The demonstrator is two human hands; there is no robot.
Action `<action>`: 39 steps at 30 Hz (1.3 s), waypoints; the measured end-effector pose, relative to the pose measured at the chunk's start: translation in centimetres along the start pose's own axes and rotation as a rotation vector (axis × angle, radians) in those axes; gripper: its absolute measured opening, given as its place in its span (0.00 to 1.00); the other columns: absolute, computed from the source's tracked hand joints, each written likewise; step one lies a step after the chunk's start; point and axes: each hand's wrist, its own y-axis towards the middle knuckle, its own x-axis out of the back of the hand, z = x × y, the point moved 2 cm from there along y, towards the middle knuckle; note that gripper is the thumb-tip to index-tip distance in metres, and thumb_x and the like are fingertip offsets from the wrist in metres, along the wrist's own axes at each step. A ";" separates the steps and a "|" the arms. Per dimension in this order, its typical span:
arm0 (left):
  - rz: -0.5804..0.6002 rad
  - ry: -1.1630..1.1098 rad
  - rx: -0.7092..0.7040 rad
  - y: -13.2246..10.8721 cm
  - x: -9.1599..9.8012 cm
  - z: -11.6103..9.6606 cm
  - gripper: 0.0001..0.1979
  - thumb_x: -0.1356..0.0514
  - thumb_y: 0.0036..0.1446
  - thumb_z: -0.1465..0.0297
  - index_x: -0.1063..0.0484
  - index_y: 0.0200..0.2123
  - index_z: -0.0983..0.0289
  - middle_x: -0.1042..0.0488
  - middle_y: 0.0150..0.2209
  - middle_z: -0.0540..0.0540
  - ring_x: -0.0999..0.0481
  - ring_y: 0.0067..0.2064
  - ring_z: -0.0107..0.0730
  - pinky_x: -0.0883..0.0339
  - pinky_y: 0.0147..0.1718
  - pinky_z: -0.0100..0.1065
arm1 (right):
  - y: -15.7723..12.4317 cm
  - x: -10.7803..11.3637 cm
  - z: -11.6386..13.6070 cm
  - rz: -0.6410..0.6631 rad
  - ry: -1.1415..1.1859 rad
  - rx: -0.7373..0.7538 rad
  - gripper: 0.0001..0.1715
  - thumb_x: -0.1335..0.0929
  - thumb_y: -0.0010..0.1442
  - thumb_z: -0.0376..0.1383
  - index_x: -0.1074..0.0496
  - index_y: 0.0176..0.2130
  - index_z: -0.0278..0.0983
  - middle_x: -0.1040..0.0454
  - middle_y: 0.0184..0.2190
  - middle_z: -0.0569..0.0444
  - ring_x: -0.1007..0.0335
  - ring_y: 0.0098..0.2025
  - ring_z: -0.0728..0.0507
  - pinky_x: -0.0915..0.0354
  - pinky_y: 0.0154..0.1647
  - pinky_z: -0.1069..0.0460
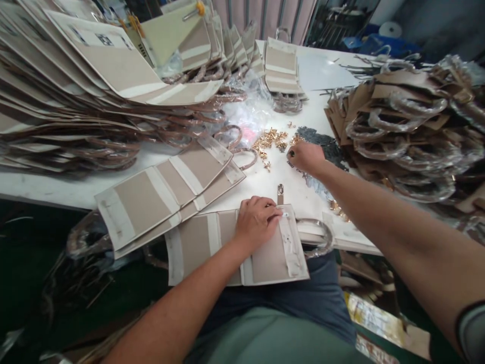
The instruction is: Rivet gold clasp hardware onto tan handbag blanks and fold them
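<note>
My left hand (256,220) rests on a beige bag panel with white stripes (197,242) that lies across my lap and the table's front edge; its fingers are curled and pinch at the panel's upper edge beside a small metal clasp (280,193). My right hand (305,155) reaches forward, fingers closed downward over a scatter of small gold metal fittings (270,140) and dark pieces (322,141) on the white table (261,179). What its fingers hold is hidden.
Tall stacks of beige striped panels with plastic-wrapped handles (87,96) fill the left. A smaller stack (282,68) stands at the back. A pile of brown pieces with wrapped handles (413,126) crowds the right. Two more panels (159,194) lie left of my hand.
</note>
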 end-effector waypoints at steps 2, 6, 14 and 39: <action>-0.008 0.001 -0.010 -0.1 0.0 0.0 0.05 0.33 0.65 0.70 0.18 0.40 0.53 0.20 0.49 0.50 0.27 0.54 0.41 0.38 0.54 0.49 | 0.4 0.3 0.1 0.050 0.007 -0.024 0.21 0.34 0.67 0.42 0.18 0.50 0.37 0.20 0.52 0.40 0.23 0.51 0.31 0.30 0.49 0.43; -0.035 -0.008 -0.019 -0.4 0.3 0.0 0.05 0.32 0.64 0.70 0.18 0.40 0.53 0.20 0.49 0.49 0.26 0.52 0.41 0.37 0.52 0.48 | 1.5 1.2 0.5 0.138 0.013 -0.020 0.20 0.31 0.65 0.42 0.17 0.51 0.35 0.20 0.51 0.36 0.23 0.51 0.30 0.30 0.50 0.42; -0.077 -0.031 -0.007 -0.6 0.9 0.1 0.07 0.31 0.60 0.73 0.18 0.39 0.53 0.19 0.47 0.51 0.24 0.51 0.42 0.33 0.51 0.50 | 2.4 2.0 1.2 0.109 0.073 0.058 0.11 0.29 0.59 0.35 0.15 0.39 0.38 0.17 0.41 0.39 0.20 0.45 0.33 0.30 0.46 0.46; -0.068 0.033 -0.064 -0.4 -0.1 -0.1 0.04 0.33 0.64 0.69 0.18 0.41 0.54 0.19 0.47 0.50 0.26 0.51 0.42 0.38 0.49 0.46 | -25.0 0.8 5.5 0.284 1.077 -0.263 0.13 0.29 0.53 0.43 0.20 0.35 0.38 0.23 0.23 0.56 0.32 0.22 0.47 0.37 0.23 0.54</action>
